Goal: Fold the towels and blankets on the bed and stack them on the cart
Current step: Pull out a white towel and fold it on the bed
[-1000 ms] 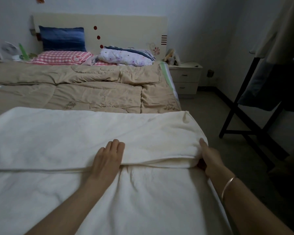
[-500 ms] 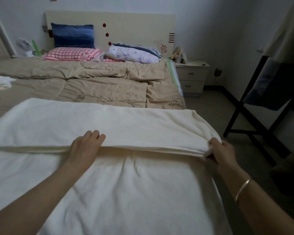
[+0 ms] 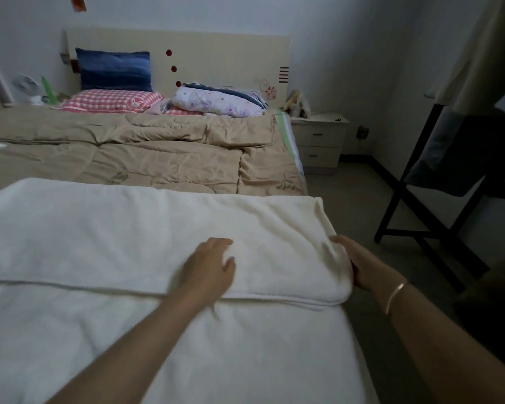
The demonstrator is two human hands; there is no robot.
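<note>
Lying across the near end of the bed (image 3: 293, 150), the white blanket (image 3: 99, 234) is doubled over itself, its folded edge running from side to side. The left hand (image 3: 209, 269) rests flat on the upper layer, slightly blurred, its grip released and the fingers spread. The right hand (image 3: 362, 263) has its grip closed round the blanket's folded right end at the bed's edge, and a bracelet (image 3: 395, 295) circles that wrist. Beyond the blanket lie a tan quilt (image 3: 158, 153), a blue pillow (image 3: 114, 70), a pink checked pillow (image 3: 111, 101) and a floral bundle (image 3: 219, 102) against the headboard (image 3: 222, 53). A nightstand (image 3: 318, 138) stands beside the bed. A black metal frame (image 3: 414, 205) stands on the floor near the right arm.
</note>
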